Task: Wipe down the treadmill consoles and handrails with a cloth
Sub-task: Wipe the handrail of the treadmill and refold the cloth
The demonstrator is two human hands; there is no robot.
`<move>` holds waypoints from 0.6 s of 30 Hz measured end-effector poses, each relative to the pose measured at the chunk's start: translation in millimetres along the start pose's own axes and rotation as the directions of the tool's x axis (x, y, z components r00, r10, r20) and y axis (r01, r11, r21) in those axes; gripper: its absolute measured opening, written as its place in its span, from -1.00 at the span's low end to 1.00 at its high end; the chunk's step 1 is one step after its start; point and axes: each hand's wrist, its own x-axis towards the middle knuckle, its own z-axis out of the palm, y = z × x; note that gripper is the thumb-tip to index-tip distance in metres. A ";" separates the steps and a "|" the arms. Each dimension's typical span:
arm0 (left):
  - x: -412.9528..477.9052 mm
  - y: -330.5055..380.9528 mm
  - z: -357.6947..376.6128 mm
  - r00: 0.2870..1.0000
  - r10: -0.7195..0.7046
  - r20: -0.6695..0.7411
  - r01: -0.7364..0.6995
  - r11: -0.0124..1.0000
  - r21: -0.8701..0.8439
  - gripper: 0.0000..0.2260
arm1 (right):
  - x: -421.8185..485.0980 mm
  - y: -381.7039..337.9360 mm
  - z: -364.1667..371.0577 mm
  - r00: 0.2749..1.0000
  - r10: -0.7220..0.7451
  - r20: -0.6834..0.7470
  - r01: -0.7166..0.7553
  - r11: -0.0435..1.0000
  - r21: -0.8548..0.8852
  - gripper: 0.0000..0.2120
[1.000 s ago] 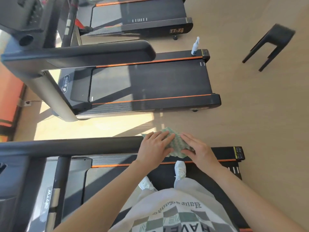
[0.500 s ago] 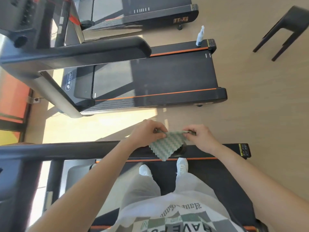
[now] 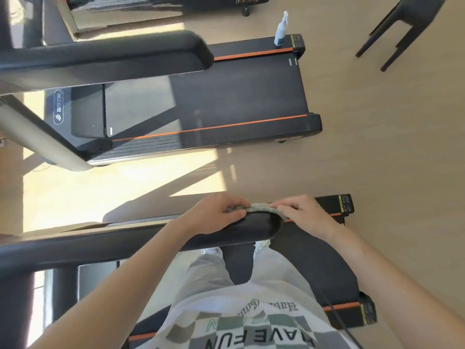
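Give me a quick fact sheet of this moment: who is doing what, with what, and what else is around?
Scene: a person standing on a treadmill, seen from a head camera
Hands: left hand grips one end of the cloth; right hand pinches the other end
Cloth: green, textured, laid across the rounded end of the handrail
Stage: looks set to wipe that rail end
Nearby: spray bottle upright on the rear corner of the next treadmill; dark stool on the floor
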 end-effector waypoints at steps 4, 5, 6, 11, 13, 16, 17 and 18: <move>6.0 -2.9 -6.1 0.982 -0.035 0.184 0.019 0.996 0.091 -0.58 | 8.4 -2.4 1.5 0.998 0.039 0.050 -0.040 0.999 0.011 -0.72; 8.2 -6.9 -8.4 0.967 -0.057 0.249 0.032 0.994 0.105 -0.53 | 11.1 -2.5 1.8 0.994 0.064 0.091 -0.065 0.998 0.017 -0.74; 9.8 -10.7 -11.7 0.949 -0.072 0.306 0.040 0.993 0.109 -0.49 | 13.1 -4.1 1.4 0.987 0.088 0.133 -0.092 0.995 0.023 -0.79; 2.7 -31.4 -27.5 0.907 -0.089 0.411 0.059 0.995 0.085 -0.46 | 26.8 -13.5 -2.9 0.959 0.126 0.254 -0.124 0.992 -0.025 -0.70; -6.7 -36.0 -30.2 0.923 -0.075 0.377 0.054 0.996 0.065 -0.47 | 30.7 -16.0 0.6 0.950 0.124 0.286 -0.116 0.992 -0.045 -0.73; -22.5 -43.1 -34.4 0.941 -0.079 0.330 0.074 0.997 0.027 -0.50 | 35.2 -24.3 9.2 0.946 0.103 0.309 -0.071 0.991 -0.112 -0.74; -28.0 -46.3 -35.9 0.946 -0.079 0.315 0.077 0.997 0.018 -0.51 | 36.6 -28.1 13.2 0.943 0.095 0.318 -0.053 0.989 -0.138 -0.74; -33.2 -50.4 -37.5 0.952 -0.078 0.297 0.078 0.997 0.010 -0.52 | 37.7 -32.5 17.3 0.939 0.087 0.332 -0.037 0.987 -0.155 -0.75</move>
